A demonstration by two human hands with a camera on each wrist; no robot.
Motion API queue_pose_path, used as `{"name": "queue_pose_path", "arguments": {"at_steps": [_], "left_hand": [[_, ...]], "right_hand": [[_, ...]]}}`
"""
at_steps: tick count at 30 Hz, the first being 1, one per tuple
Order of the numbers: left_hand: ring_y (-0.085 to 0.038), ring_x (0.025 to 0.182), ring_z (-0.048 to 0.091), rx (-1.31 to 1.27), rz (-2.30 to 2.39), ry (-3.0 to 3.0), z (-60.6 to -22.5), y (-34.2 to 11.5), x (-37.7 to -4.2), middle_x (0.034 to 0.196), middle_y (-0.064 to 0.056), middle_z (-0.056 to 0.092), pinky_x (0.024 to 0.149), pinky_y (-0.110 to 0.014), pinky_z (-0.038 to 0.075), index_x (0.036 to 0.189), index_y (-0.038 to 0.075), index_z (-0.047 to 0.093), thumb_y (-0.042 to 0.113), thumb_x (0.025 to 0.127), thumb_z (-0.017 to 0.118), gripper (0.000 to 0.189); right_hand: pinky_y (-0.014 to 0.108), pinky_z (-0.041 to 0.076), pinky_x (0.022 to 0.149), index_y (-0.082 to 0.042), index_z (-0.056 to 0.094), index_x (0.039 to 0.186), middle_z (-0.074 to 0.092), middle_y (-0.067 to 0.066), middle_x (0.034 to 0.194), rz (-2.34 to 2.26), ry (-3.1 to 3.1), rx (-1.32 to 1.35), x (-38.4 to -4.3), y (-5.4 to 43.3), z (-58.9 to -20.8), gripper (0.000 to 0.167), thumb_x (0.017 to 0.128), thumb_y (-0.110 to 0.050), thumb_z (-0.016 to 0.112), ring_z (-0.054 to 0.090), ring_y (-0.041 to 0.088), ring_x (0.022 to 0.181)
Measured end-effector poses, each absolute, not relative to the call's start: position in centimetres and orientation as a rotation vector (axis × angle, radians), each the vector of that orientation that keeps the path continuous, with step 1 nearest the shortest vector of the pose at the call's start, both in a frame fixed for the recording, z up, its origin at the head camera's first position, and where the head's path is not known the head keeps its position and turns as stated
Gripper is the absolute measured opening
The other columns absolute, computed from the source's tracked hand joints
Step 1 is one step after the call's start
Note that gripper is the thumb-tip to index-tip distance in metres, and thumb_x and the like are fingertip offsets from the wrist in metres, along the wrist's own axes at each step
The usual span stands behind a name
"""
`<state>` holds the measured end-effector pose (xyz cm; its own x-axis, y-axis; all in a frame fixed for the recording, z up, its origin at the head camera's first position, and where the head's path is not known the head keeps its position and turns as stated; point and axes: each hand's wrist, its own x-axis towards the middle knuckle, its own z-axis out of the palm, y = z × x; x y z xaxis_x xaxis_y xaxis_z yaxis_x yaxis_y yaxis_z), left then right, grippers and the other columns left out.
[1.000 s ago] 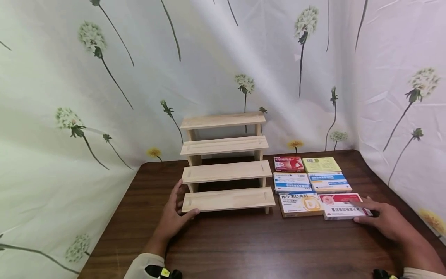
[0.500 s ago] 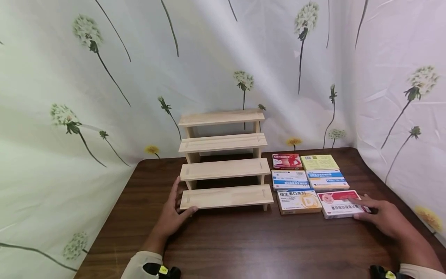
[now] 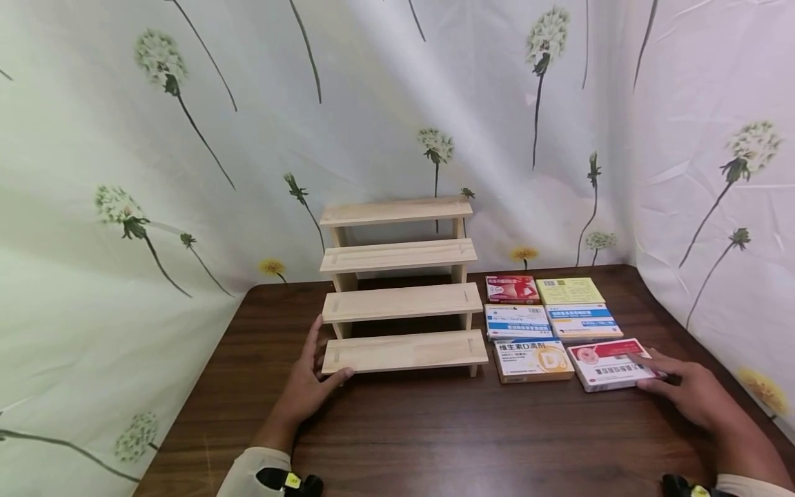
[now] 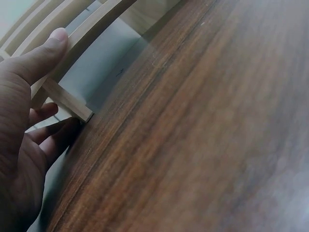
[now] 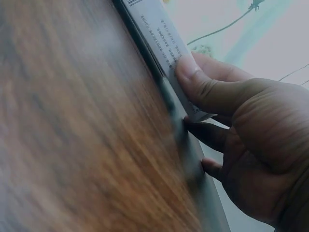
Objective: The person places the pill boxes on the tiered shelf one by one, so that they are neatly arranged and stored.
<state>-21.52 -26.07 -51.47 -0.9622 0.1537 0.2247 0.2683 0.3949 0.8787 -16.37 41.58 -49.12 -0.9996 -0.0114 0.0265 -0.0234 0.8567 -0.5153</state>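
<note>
- Far left: pale cloth (image 3: 242,228) with dandelion print, runs along the left, behind and on the right of the dark wood tabletop (image 3: 422,435).
- Light left sleeve (image 3: 251,469), black strapped device (image 3: 288,482) on the wrist.
- Left hand (image 3: 307,386) at the rack's left end, thumb on the front edge of the lowest step, fingers bent round the side; holds it loosely.
- Wooden rack (image 3: 405,352), four steps, upright on tabletop, left of the boxes.
- Left box column, back to front: red box (image 3: 512,289), blue-and-white box (image 3: 517,322), white-and-orange box (image 3: 534,362). All flat.
- Right column, back to front: yellow box (image 3: 571,290), second blue-and-white box (image 3: 585,322) with orange stripe, red-and-white box (image 3: 611,366).
- Red-and-white box sits at a slant, front right corner of the group; can't tell if fully on tabletop.
- Right hand (image 3: 689,388) pinches that box's right end, thumb on its near side, narrow grip.
- Right sleeve (image 3: 748,485), bottom right corner.
</note>
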Motion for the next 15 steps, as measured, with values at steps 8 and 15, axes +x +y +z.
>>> {"name": "queue_pose_path", "arguments": {"at_steps": [8,15], "left_hand": [[-0.05,0.135,0.064,-0.423,-1.637,-2.503,-51.6,-26.0,-21.6,0.16,-0.027,0.05,0.093,-0.029,0.061,0.178,0.035,0.003,0.015,0.095,0.088,0.12],[-0.05,0.134,0.065,-0.427,-1.641,-2.497,-51.5,-26.1,-21.5,0.16,-0.028,0.05,0.091,-0.028,0.061,0.177,0.039,0.004,0.013,0.095,0.088,0.119]], "right_hand": [[0.009,0.027,0.119,-0.004,0.068,0.146,0.049,0.038,0.157,0.86,-2.903,0.008,-15.9,41.9,-50.1,0.051,0.103,-0.03,0.077,0.049,0.06,0.147],[0.017,0.017,0.128,0.0,0.064,0.148,0.044,0.04,0.158,0.917,-2.876,-0.026,-15.8,41.8,-50.3,0.051,0.109,-0.032,0.069,0.042,0.067,0.147]]}}
